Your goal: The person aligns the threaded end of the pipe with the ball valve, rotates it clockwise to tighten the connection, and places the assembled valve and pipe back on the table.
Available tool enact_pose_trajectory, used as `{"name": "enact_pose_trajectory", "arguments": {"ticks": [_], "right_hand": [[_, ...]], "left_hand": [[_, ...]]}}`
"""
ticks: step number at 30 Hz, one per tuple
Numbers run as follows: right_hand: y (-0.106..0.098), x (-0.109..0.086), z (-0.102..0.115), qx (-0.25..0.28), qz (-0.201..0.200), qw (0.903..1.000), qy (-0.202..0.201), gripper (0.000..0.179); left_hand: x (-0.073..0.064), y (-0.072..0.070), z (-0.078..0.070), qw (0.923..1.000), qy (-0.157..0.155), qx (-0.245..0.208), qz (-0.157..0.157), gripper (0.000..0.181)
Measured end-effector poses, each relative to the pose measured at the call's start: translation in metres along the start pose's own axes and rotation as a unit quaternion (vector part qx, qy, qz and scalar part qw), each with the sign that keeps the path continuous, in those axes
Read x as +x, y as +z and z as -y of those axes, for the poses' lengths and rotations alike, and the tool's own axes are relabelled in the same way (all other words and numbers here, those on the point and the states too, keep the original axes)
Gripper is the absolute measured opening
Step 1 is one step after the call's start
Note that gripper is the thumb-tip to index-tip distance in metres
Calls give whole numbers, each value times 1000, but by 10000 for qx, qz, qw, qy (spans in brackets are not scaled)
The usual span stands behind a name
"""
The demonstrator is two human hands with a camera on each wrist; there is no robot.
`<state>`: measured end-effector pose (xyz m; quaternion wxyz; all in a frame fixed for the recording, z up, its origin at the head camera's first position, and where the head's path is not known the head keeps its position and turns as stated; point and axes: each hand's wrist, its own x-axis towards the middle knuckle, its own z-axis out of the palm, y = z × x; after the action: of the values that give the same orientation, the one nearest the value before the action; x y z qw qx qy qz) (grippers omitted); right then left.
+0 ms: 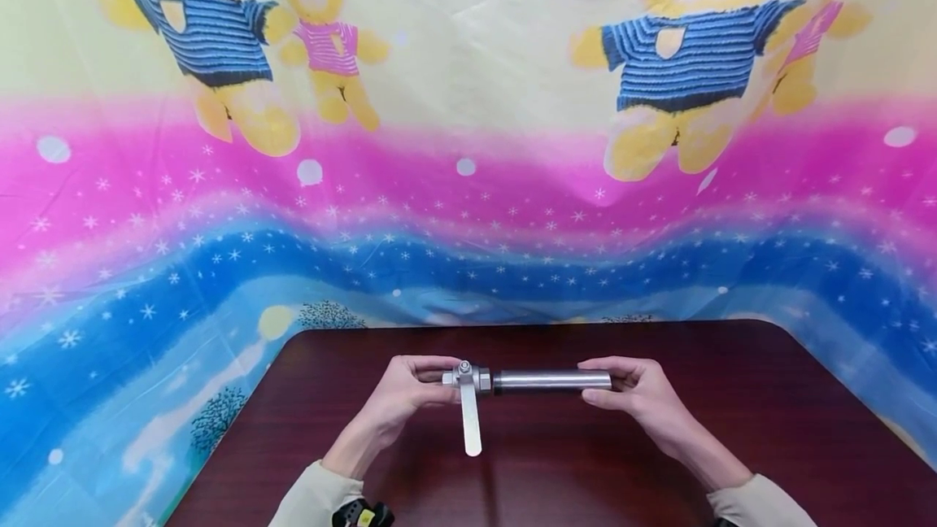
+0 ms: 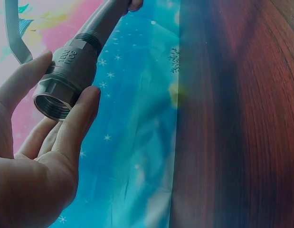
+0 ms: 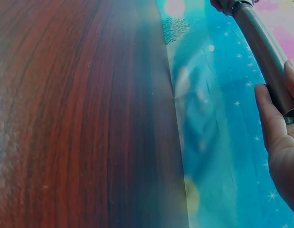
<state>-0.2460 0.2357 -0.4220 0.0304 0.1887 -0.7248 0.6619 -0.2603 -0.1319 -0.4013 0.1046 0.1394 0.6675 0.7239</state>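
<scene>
A metal ball valve (image 1: 482,379) with a long flat lever handle (image 1: 472,421) is joined to a steel pipe (image 1: 549,381). My left hand (image 1: 403,389) pinches the valve body between thumb and fingers. In the left wrist view, the open threaded end of the valve (image 2: 52,105) faces the camera, and some thread shows where the pipe enters the other end. At the pipe's far end, my right hand (image 1: 635,387) grips it between thumb and fingers. The right wrist view shows the hollow end of the pipe (image 3: 291,114) beside the palm. Both parts are held level above the table.
A dark reddish wooden table (image 1: 586,462) with rounded far corners lies under the hands. Behind it hangs a cloth (image 1: 468,210) printed with bears and snowflakes. A black strap device (image 1: 362,513) sits at the left wrist.
</scene>
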Motion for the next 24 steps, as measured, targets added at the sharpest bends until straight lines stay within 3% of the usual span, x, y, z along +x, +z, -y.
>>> {"name": "enact_pose_trajectory", "arguments": {"ticks": [24], "right_hand": [[1,-1,-6,18,28,9999,-165,38]], "left_hand": [[0,3,0,9999,-2,-25,105,48]]}}
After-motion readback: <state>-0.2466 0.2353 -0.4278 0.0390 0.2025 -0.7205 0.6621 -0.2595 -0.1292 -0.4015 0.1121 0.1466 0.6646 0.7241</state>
